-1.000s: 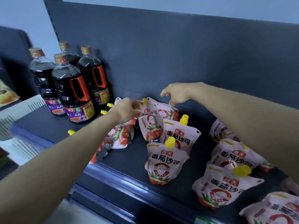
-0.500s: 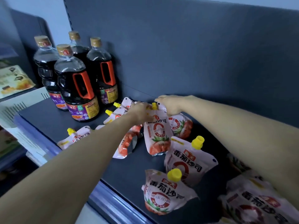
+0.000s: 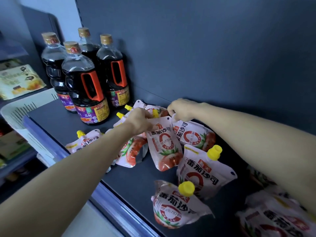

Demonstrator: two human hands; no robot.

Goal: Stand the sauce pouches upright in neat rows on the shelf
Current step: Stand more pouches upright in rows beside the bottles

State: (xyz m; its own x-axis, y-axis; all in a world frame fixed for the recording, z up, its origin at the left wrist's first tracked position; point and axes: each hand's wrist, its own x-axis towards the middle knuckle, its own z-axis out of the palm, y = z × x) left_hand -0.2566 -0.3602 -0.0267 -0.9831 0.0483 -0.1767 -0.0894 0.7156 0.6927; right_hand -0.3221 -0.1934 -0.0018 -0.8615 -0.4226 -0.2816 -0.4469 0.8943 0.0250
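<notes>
Your left hand [image 3: 140, 123] has its fingers pinched on the top of the middle pouch [image 3: 164, 144]. Your right hand [image 3: 183, 109] has fingers curled on the back pouch's [image 3: 193, 134] top corner. Both sit near the rear of the shelf [image 3: 56, 120]. These things look floppy, so if you let go before the base sits flat, one'll likely slump and domino the front pouches [image 3: 203, 177]. Also mind your left forearm: fallen pouches [image 3: 83, 142] lie under it, and the bottles [image 3: 85, 86] stand close.
</notes>
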